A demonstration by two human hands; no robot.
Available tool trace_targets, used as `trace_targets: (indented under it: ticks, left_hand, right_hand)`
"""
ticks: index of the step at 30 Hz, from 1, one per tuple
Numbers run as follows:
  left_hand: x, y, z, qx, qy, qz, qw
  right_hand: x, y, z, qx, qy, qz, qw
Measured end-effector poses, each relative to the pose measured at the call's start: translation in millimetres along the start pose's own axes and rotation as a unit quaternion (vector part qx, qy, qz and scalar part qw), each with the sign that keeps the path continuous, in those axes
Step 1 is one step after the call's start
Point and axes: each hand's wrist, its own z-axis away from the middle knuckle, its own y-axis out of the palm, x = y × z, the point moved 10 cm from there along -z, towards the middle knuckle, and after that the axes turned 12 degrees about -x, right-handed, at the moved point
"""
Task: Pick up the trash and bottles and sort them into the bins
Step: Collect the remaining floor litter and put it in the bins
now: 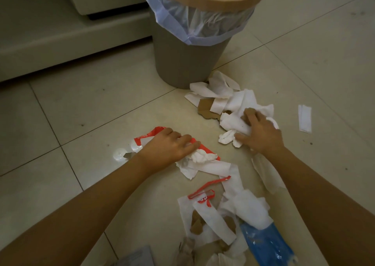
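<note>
- Blue plastic wrapper (267,245), floor (81,103), nearest the lower edge of the view — thin, likely slick; best pinched at a free edge.
- Heap of white tissue (245,206) with red-trimmed strips and torn brown card, just beyond the wrapper — light, soft, crushable; gather by the fistful.
- Left hand (168,146), mid-floor — fingers curled down, gripping a crumpled tissue wad (200,157) on top of a red-and-white plastic bag (154,132). Clear plastic bits lie just left of the wrist.
- Right hand (261,133), fingers spread and bent, closing on a tissue clump (233,123).
- Further tissue and cardboard scrap (207,109), touching the bin's foot.
- Grey bin (182,62) with pale liner, farthest, upright, mouth open.
</note>
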Motion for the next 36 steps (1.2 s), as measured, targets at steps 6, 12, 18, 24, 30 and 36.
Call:
trace_targets:
  ticks: [6,12,18,24,30,36]
  left_hand:
    - [3.1,2.9,5.6,0.011,-0.018,-0.009,1.000]
    - [1.9,-7.5,4.2,-0.036,-0.019,0.002,0.999]
    - [2.8,-13.9,6.6,-0.060,-0.025,-0.004,0.998]
    - [10.4,-19.9,13.6,-0.042,-0.061,-0.012,0.997]
    - [33.5,-47.3,31.1,-0.030,-0.134,-0.028,0.990]
    - [52.8,-102.1,57.2,-0.039,-0.217,-0.046,0.974]
  right_hand:
    - [15.0,5.8,-1.5,-0.001,-0.048,0.010,0.999]
    - [25.9,-9.0,2.2,-0.047,-0.063,0.046,0.996]
    - [39.5,-50.4,9.4,-0.150,-0.062,0.003,0.987]
    - [38.1,-73.6,6.8,-0.168,-0.029,-0.041,0.985]
    - [35.9,-89.3,11.1,-0.124,0.097,-0.246,0.956]
    - [76.4,-98.9,17.7,-0.007,0.183,-0.413,0.892]
